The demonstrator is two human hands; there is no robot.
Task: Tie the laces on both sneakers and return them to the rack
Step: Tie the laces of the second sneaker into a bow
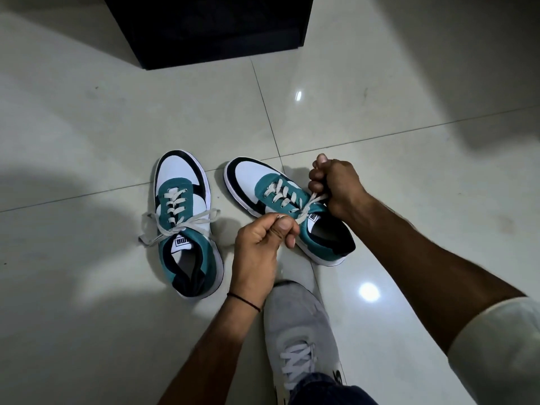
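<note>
- Sneakers, head view: the pair stands on the tiled floor (380, 118) in front of you, toes pointing away, the two shoes just beside each other.
- Left sneaker (187, 226): its lace (181, 222) shows loops spread to both sides across the tongue. Judged from this, its bow is already tied.
- Right sneaker (287, 210): angled, toe turned toward the left one. Its lace (311, 204) crosses above the tongue, and one strand runs to each of your hands.
- Left hand (261, 244): your fingers are clenched around one strand, thumb pressed over it, at the near side of the right sneaker.
- Right hand (336, 190): curled into a fist on the other strand, at the far side of the same shoe.
- Stage, as a judgement: you are drawing the strands apart on the second shoe; whether this is the first knot or the finished bow cannot be told, since your hands hide the loops.
- Remaining: finish this knot, then carry both shoes back to the rack.
- Dark cabinet (210, 27): stands at the top of the view, well apart from the shoes; it may be the rack, but its shelves are too dark to confirm.
- Grey shoe (301, 331): on your own foot, near the bottom edge; not part of the pair.
</note>
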